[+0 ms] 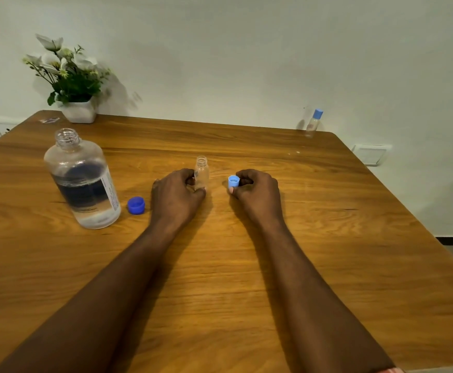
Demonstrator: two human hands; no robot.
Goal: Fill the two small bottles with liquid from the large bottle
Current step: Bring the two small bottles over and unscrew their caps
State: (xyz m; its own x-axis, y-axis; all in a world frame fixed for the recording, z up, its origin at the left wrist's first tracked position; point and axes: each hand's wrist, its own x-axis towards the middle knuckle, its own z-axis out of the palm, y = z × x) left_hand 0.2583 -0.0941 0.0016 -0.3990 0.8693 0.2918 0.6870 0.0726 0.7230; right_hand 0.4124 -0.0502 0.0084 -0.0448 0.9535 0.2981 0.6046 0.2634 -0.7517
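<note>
A person sits at a wooden table (273,265) with both forearms stretched out over it. The left hand (175,193) wraps its fingers and thumb around a small clear bottle (201,172), which stands upright and uncapped near the middle of the table. Just beside it, the right hand (257,191) pinches a light blue cap (233,181) between thumb and fingertips, open side up, the 2 hands close but apart. Toward the left edge stands the large bottle (83,179), open at the neck and roughly half full of clear liquid, label turned to the right. Its dark blue cap (136,205) lies on the table between that bottle and the left hand. At the far right corner a 2nd small bottle (312,123) stands with its blue cap on. A white pot of flowers (70,79) occupies the far left corner against the wall
</note>
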